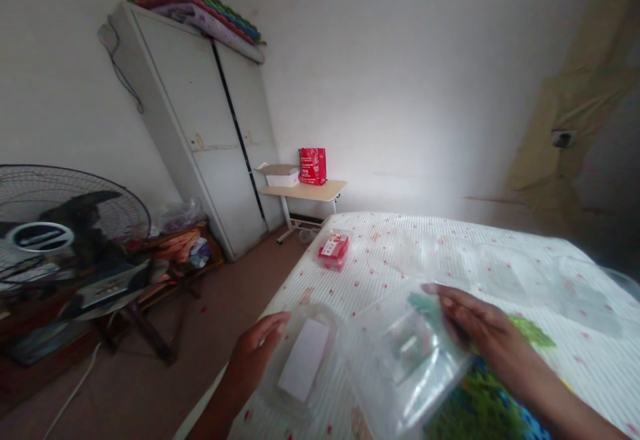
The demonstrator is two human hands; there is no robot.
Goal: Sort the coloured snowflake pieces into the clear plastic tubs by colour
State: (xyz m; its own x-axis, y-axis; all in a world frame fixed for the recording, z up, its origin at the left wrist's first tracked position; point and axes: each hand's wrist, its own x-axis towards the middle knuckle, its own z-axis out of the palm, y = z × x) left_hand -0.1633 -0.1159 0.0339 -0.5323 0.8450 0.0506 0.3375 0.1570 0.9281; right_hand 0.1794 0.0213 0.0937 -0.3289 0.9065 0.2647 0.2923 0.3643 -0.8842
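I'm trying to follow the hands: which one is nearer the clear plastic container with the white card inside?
Left. The left hand is at the left edge of the container; the right hand is farther off to its right, holding a clear plastic bag.

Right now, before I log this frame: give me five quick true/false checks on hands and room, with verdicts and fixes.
1. The right hand holds a clear plastic bag. True.
2. The left hand holds the red packet. False: the hand is by the white-panelled clear package; the red packet lies apart, farther off on the white cover.
3. A red bag stands on the small table. True.
4. The fan stands on the white cover. False: it is off to the left side of the view.
5. The cabinet has a colourful stack on top. True.
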